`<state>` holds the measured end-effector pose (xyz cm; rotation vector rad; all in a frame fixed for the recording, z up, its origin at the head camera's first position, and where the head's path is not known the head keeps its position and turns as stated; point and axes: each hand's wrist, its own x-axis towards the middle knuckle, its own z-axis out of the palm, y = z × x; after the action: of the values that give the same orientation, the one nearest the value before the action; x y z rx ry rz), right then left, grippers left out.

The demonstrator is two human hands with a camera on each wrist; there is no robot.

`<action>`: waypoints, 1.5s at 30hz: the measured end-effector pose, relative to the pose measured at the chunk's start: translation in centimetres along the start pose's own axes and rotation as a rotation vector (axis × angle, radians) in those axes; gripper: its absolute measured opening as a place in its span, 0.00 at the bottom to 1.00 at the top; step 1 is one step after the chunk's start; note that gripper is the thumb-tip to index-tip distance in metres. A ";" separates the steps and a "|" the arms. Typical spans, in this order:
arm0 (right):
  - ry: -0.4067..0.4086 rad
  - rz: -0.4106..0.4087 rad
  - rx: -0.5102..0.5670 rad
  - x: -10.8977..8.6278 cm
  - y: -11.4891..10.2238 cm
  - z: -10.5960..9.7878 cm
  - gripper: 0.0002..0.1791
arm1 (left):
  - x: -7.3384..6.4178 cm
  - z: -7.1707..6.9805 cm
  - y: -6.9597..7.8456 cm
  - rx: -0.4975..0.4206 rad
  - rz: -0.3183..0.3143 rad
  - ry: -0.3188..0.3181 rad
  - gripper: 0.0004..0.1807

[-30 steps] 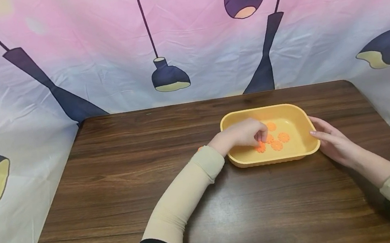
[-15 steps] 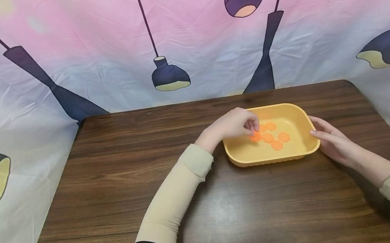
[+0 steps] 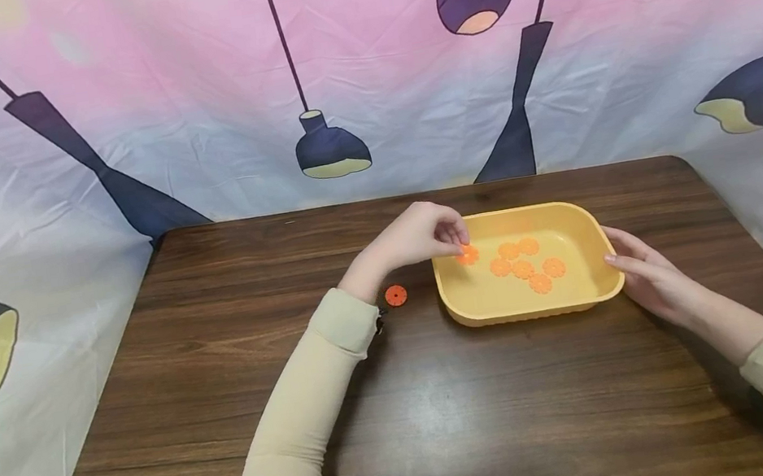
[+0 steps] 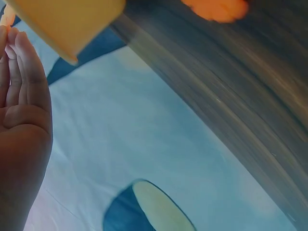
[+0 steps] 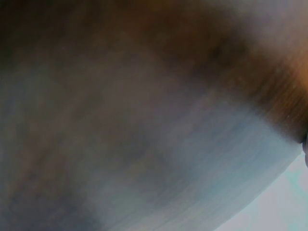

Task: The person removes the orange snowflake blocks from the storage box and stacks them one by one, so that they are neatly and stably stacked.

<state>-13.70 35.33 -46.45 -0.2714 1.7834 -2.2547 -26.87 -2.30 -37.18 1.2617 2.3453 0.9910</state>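
Over the left end of a yellow plastic tray (image 3: 578, 245), my left hand (image 3: 418, 234) pinches an orange scallop-edged disc (image 3: 468, 255) between thumb and fingers. The left wrist view shows this hand (image 4: 26, 86) at its left edge, an orange disc edge (image 4: 6, 17) at the fingertips. Several similar orange discs (image 3: 539, 283) lie on the tray floor, some overlapping. My right hand (image 3: 654, 279) grips the tray's right end, thumb on the rim and fingers behind the wall. The right wrist view is mostly blurred tabletop.
A darker orange disc (image 3: 396, 295) with a small centre hole lies on the brown wooden table (image 3: 454, 424), left of the tray and close to my left wrist. A patterned cloth (image 3: 396, 38) hangs behind the table's far edge.
My left hand has moved left and slightly back across the tray, uncovering more discs and the one on the table. My right hand keeps its grip on the tray.
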 end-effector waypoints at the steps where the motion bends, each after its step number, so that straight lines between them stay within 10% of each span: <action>1: 0.001 0.001 0.003 0.0 0.0 0.0 0.25 | -0.3 -0.2 -0.2 -0.020 -0.003 0.006 0.04; 18: 0.012 0.015 -0.013 0.0 0.0 0.0 0.25 | -6.2 -3.8 -3.5 -0.228 -0.198 -0.016 0.06; 32: -0.003 0.019 -0.015 0.1 0.0 -0.1 0.25 | -8.3 -2.1 -6.3 -0.382 -0.399 -0.027 0.07; 45: -0.001 0.036 -0.055 0.0 -0.3 0.1 0.24 | -8.3 -1.4 -6.9 -0.379 -0.424 -0.065 0.07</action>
<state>-13.70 35.34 -46.13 -0.2492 1.8370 -2.1828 -27.13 -12.35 -41.45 0.6127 2.1133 1.1495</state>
